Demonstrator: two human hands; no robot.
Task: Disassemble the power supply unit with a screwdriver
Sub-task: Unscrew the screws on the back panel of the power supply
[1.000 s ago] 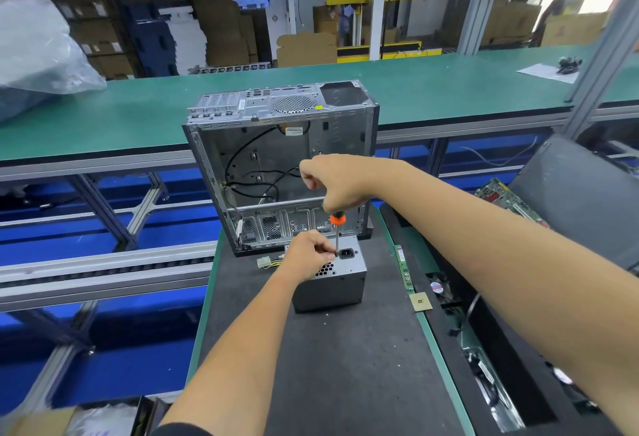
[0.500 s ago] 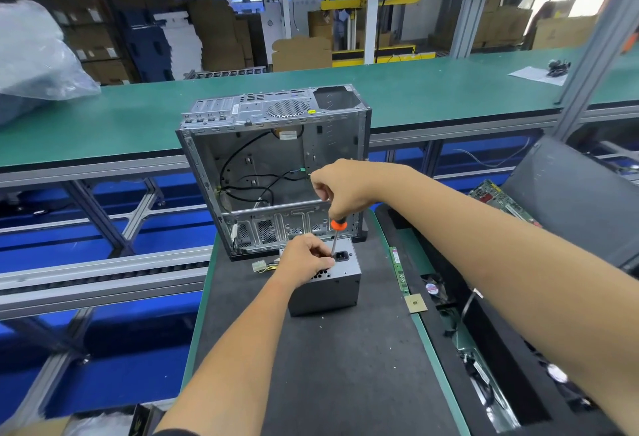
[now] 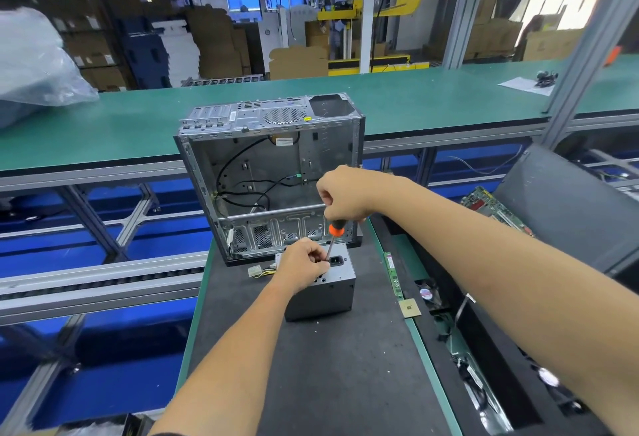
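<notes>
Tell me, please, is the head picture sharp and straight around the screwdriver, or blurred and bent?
Head view: the screwdriver and power supply unit are fairly sharp under even light; the conveyor edges bow from wide-angle distortion; the near right forearm is softly blurred.

Single view, head-worn, wide-angle. Looks forward and down from above the dark work mat [image 3: 328,366], both forearms entering from the lower edge. Near range: the power supply unit [image 3: 321,294] sits mid-frame, open computer case [image 3: 273,172] just behind it. Far range: green conveyor belt [image 3: 415,100], stacked cartons beyond. Straight edges bow toward the frame margins.
</notes>
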